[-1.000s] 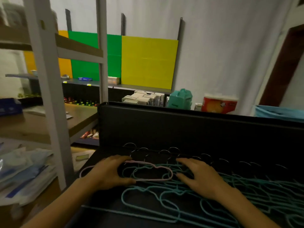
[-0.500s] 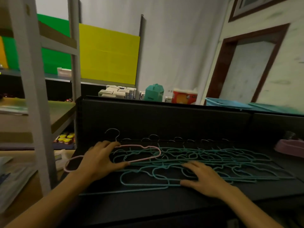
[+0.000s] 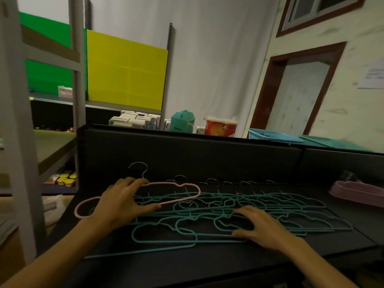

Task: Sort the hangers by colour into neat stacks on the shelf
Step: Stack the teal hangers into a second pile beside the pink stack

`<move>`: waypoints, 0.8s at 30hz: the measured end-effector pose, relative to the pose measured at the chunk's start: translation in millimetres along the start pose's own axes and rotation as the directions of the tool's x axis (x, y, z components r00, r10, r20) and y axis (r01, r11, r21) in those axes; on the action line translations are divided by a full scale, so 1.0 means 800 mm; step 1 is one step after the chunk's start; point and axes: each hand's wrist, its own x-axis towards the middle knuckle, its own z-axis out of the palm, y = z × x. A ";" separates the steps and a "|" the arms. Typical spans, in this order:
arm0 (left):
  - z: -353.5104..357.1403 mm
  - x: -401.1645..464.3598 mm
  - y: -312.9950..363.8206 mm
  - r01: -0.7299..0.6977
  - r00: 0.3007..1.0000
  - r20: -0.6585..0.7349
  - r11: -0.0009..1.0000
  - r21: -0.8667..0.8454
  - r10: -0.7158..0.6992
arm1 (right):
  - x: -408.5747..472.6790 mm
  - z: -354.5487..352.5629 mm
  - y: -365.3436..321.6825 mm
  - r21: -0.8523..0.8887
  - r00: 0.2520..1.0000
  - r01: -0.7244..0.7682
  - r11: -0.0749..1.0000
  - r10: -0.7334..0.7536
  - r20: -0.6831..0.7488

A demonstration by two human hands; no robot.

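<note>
A black shelf (image 3: 207, 265) holds a spread of several teal hangers (image 3: 270, 206), overlapping in a loose row. A single pink hanger (image 3: 187, 187) lies on top at the left, its metal hook sticking up toward the back panel. My left hand (image 3: 120, 202) grips this pink hanger, fingers over its top bar and thumb under its lower bar. My right hand (image 3: 264, 227) rests on the teal hangers with fingers spread and slightly bent. A stack of pink hangers (image 3: 357, 193) sits at the right end of the shelf.
The shelf's black back panel (image 3: 187, 154) rises behind the hangers. A white metal rack (image 3: 18, 142) stands close on the left. Beyond the panel are boxes (image 3: 135, 120), a teal container (image 3: 182, 121), a red pack (image 3: 220, 125) and blue baskets (image 3: 274, 136).
The view swung right, bringing the pink stack into sight. My left hand keeps hold of the pink hanger, whose hook now stands clear. My right hand slid nearer over the teal hangers.
</note>
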 end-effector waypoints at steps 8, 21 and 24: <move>-0.003 0.019 0.026 0.063 0.998 0.004 0.997 0.050 -0.064 | 0.047 -0.012 -0.019 -0.021 0.981 0.144 0.989 -0.145 -0.128; -0.026 0.036 0.014 0.102 0.994 -0.045 0.993 0.062 -0.099 | 0.135 -0.004 -0.086 0.183 0.948 0.307 0.934 -0.317 0.024; -0.030 0.039 0.006 0.094 0.994 -0.058 0.993 0.066 -0.090 | 0.138 -0.007 -0.089 0.192 0.944 0.326 0.926 -0.330 -0.011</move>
